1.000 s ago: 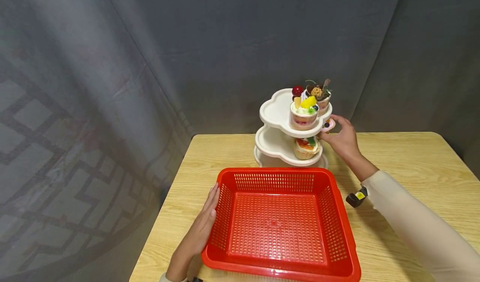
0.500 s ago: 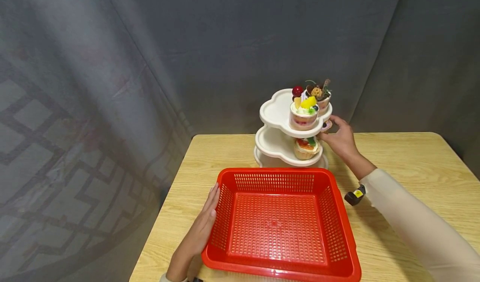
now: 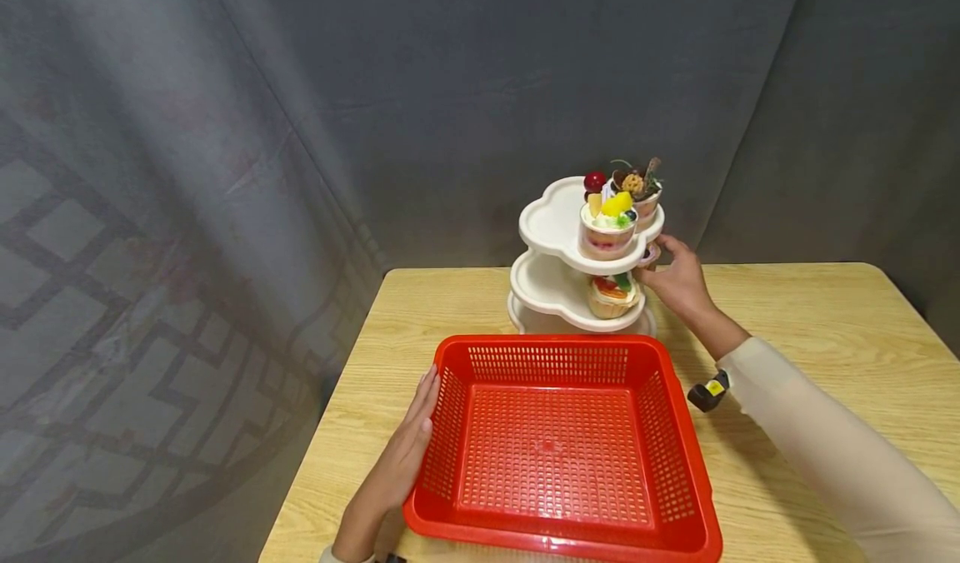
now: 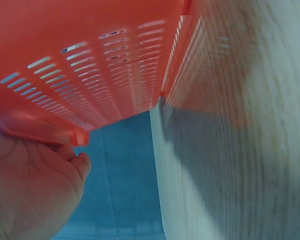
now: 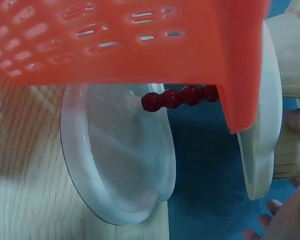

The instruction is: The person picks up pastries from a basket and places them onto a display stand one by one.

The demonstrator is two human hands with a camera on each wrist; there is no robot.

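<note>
My right hand (image 3: 686, 286) pinches a small tart (image 3: 650, 254) with pale purple cream at the right side of the white tiered stand's (image 3: 551, 217) middle level. In the right wrist view that tart's fluted cup (image 5: 289, 155) sits at the middle tier (image 5: 260, 165), with the thumb against it; its top is mostly out of frame. A fruit-topped tart (image 3: 612, 296) stands at the front of the same tier. My left hand (image 3: 405, 449) rests with straight fingers along the left rim of a red perforated basket (image 3: 551, 455), which has nothing in it.
Several dessert cups, such as a lemon-topped one (image 3: 607, 228) and a chocolate-topped one (image 3: 647, 199), stand on the top tier. A red beaded column (image 5: 181, 97) rises from the bottom tier (image 5: 125, 155). Behind the wooden table (image 3: 810, 338) hangs a grey curtain (image 3: 480, 113).
My right hand has moved slightly left with the tart, further in under the top tier. The left hand and the basket have stayed put.
</note>
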